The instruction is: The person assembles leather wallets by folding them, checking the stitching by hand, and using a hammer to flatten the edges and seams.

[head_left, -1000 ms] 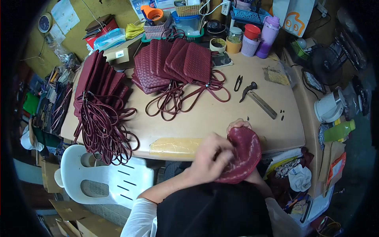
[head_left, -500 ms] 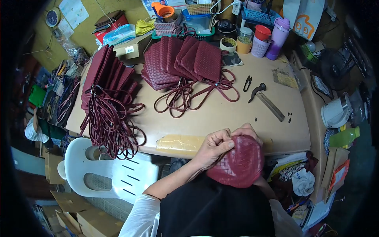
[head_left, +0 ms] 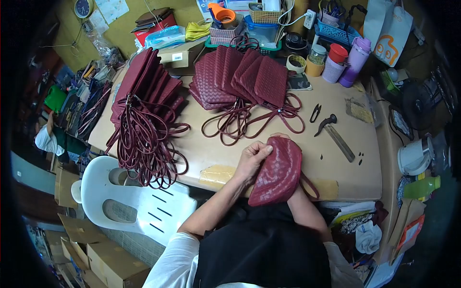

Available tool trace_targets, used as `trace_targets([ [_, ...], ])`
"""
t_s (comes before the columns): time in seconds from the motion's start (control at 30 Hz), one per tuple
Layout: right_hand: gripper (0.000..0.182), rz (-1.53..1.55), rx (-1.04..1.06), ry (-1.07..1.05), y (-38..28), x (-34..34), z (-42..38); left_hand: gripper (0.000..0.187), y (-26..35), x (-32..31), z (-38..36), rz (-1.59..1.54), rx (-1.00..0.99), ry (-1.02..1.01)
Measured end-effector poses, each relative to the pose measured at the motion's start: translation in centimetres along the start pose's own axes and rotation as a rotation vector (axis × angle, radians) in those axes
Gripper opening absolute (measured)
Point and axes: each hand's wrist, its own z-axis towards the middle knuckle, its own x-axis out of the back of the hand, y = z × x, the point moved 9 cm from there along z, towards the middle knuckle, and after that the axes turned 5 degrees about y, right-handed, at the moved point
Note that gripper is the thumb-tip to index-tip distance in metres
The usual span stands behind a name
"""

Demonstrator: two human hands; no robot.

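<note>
A dark red woven leather pouch (head_left: pixel 278 173) is held up in front of my body at the table's near edge. My left hand (head_left: pixel 253 161) is closed on its upper left edge, thumb pressed on the near face. Behind the pouch is my right hand (head_left: pixel 282 136), mostly hidden; a bit of it shows at the top edge and its wrist comes out below. A thin red strap (head_left: pixel 309 187) loops down at the pouch's right side.
Stacks of matching red pouches (head_left: pixel 211 79) with looped straps (head_left: pixel 149 144) lie across the table (head_left: pixel 331 168). A hammer (head_left: pixel 338 141) and small thread snips (head_left: pixel 315 113) lie at right. A white plastic chair (head_left: pixel 108 192) stands at left. Bottles and baskets line the back.
The pouch has been raised away from my body and turned, its woven face now showing more fully. My right hand has gone from the top edge to mostly behind it. The view has shifted.
</note>
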Motion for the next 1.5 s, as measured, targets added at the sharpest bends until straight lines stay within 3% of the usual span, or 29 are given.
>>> trace_targets([
  [0.1,0.023,-0.054,-0.035,0.042,0.6,1.0,0.1,0.012,-0.1,-0.7,0.3,0.097,-0.039,-0.032],
  [0.2,0.021,-0.129,-0.115,0.037,2.5,2.5,0.9,0.011,0.4,-0.3,1.0,0.014,-0.067,0.098],
  [0.37,0.018,-0.262,-0.259,-0.006,5.0,3.9,2.9,0.008,0.3,1.3,2.8,-0.050,-0.079,-0.032],
  [0.4,0.016,-0.192,-0.495,0.072,2.1,2.0,2.7,0.009,0.1,1.9,3.5,-0.023,-0.027,-0.034],
  [0.43,0.016,-0.190,-0.498,0.065,2.2,1.9,3.9,0.009,0.8,2.1,4.0,-0.023,-0.031,-0.027],
  [0.5,0.022,-0.355,0.028,-0.278,-1.3,-1.0,5.9,0.010,1.3,1.8,4.7,-0.026,0.086,-0.057],
  [0.53,0.022,-0.351,0.032,-0.281,-0.8,-1.1,6.0,0.012,1.7,1.6,4.9,-0.078,0.108,-0.085],
  [0.67,0.027,0.286,-0.253,-0.305,3.5,-0.6,4.5,0.012,1.3,1.5,5.4,-0.227,0.162,-0.066],
  [0.73,0.030,0.603,-0.406,-0.305,5.0,-0.6,3.6,0.012,2.0,1.7,5.0,-0.181,0.046,-0.074],
  [0.77,0.030,0.607,-0.411,-0.299,4.6,-0.9,3.0,0.015,2.4,1.8,4.5,-0.154,-0.003,-0.073],
  [0.83,0.035,0.146,-0.257,-0.204,3.0,-0.6,2.6,0.015,4.2,-0.1,3.2,-0.140,-0.045,-0.122],
  [0.97,0.036,0.044,-0.289,-0.270,3.4,0.1,2.1,0.015,3.5,1.1,4.1,0.016,-0.194,-0.186],
  [1.03,0.042,-0.075,-0.135,-0.492,3.4,-1.4,3.0,0.015,3.4,1.2,4.1,0.048,-0.227,-0.203],
  [1.07,0.042,-0.069,-0.136,-0.500,3.0,-1.9,3.0,0.015,3.6,1.0,4.1,0.075,-0.253,-0.194],
  [1.13,0.047,0.182,-0.346,-0.344,3.2,-2.0,3.2,0.014,3.9,0.8,3.9,0.106,-0.289,-0.172],
  [1.27,0.046,0.219,-0.390,-0.432,4.1,-4.4,2.8,0.011,4.2,2.4,3.5,0.169,-0.332,0.061],
  [1.37,0.046,0.251,-0.423,-0.498,4.7,-6.5,2.4,0.012,4.2,3.3,3.7,0.366,-0.473,0.114],
  [1.5,0.045,0.287,-0.458,-0.564,5.3,-8.8,2.2,0.011,4.6,2.0,3.2,0.458,-0.502,0.124],
])
